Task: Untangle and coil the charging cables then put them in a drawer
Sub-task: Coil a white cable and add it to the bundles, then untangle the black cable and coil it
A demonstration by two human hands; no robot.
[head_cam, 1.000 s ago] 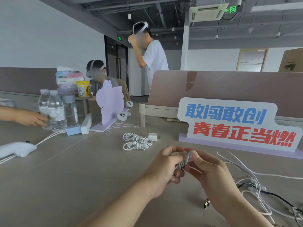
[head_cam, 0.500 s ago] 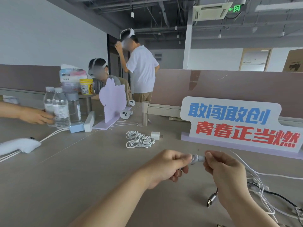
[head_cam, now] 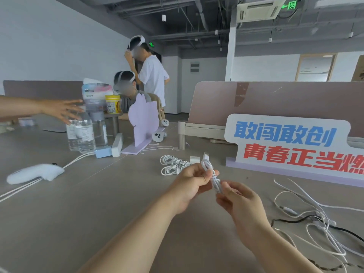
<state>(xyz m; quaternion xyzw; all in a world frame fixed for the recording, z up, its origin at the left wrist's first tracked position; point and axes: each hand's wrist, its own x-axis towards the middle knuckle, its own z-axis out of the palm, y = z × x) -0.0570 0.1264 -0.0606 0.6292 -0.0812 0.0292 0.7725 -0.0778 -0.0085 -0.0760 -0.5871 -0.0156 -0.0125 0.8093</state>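
Note:
A short white charging cable [head_cam: 211, 172], wound into a tight bundle, is held upright above the grey table [head_cam: 78, 203]. My left hand [head_cam: 192, 184] pinches its upper part and my right hand [head_cam: 239, 201] grips its lower end; a plug sticks up at the top. Behind my hands, a second coiled white cable [head_cam: 173, 164] with a white charger block [head_cam: 194, 159] lies on the table. A tangle of loose white and black cables [head_cam: 315, 219] sprawls at the right. No drawer is in view.
A sign with Chinese lettering [head_cam: 291, 142] stands behind the tangle. Water bottles [head_cam: 80, 133], a blue box [head_cam: 102, 151], a white controller [head_cam: 35, 172] and a lilac stand [head_cam: 143, 119] sit at the left. Another person's hand [head_cam: 61, 110] reaches over the bottles. Two people are beyond.
I have turned the coiled cable from lying across between my fists to standing upright, and my hands have drawn slightly apart. The other person's hand rose from the bottles' side to above them.

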